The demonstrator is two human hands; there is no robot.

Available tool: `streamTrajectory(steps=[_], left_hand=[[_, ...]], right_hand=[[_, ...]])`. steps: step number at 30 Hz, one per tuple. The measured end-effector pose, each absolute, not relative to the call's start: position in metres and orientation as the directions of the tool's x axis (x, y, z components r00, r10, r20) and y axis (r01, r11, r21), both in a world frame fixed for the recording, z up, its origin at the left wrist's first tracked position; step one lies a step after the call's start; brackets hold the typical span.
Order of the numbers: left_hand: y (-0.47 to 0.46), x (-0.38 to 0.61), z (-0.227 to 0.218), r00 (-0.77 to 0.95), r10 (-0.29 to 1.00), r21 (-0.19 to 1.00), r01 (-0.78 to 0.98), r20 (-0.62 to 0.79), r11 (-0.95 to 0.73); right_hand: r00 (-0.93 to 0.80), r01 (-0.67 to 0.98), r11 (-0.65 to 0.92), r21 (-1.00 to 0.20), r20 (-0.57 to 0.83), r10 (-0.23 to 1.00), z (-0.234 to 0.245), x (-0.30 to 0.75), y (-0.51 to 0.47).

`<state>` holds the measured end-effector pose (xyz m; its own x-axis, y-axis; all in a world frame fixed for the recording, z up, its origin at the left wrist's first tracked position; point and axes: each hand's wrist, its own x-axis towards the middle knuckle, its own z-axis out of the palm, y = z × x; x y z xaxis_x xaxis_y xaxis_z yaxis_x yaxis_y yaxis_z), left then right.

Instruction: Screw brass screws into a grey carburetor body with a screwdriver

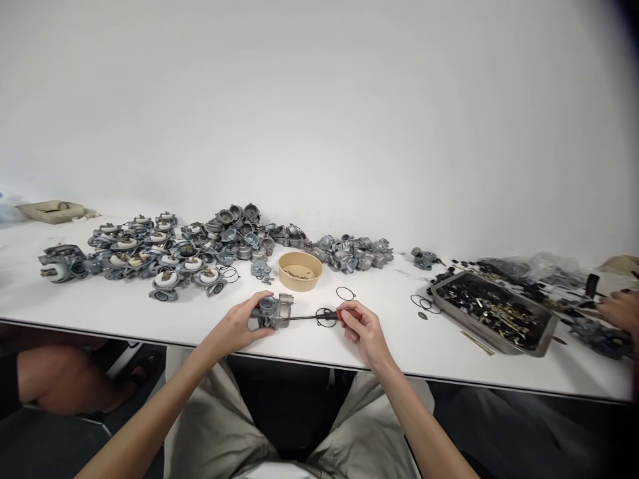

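My left hand grips a grey metal carburetor lying on its side near the table's front edge. In my right hand is a screwdriver with a red and black handle, held between thumb and fingers. Its thin shaft points left, and the tip meets the right side of the carburetor; whether it sits in a screw is too small to tell. A black rubber ring lies under the screwdriver, and another ring is just behind. Beyond the carburetor stands a round cardboard bowl with small dark parts inside.
Carburetors with white floats crowd the left, beside piled metal bowls and more castings. A metal tray of small parts stands right. Another person's hand is at far right; a person's leg shows at left.
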<state>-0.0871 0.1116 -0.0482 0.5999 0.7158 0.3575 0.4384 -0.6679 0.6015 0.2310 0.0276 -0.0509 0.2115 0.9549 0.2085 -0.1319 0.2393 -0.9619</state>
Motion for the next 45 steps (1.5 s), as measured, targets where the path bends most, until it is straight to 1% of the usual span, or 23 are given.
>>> streamTrajectory(steps=[17,24,40,45], left_hand=[[0.1107,-0.0888,-0.0493,0.602,0.703,0.605,0.414,0.379,-0.68],[0.1079,-0.0865,-0.0434,0.602,0.707,0.612,0.414,0.372,-0.674],[0.1076,-0.0887,-0.0467,0.587,0.727,0.605,0.448,0.357,-0.659],[0.106,-0.0895,-0.0457,0.583,0.741,0.615,0.462,0.332,-0.639]], right_hand=[[0.205,-0.112,0.241,-0.964,0.215,0.955,-0.0547,0.2336,0.0286],[0.211,-0.112,0.242,-0.964,0.215,0.954,-0.0561,0.2338,0.0305],[0.195,-0.077,0.242,-0.967,0.224,0.955,-0.0561,0.2331,0.03],[0.191,-0.073,0.235,-0.969,0.218,0.957,-0.0559,0.2335,0.031]])
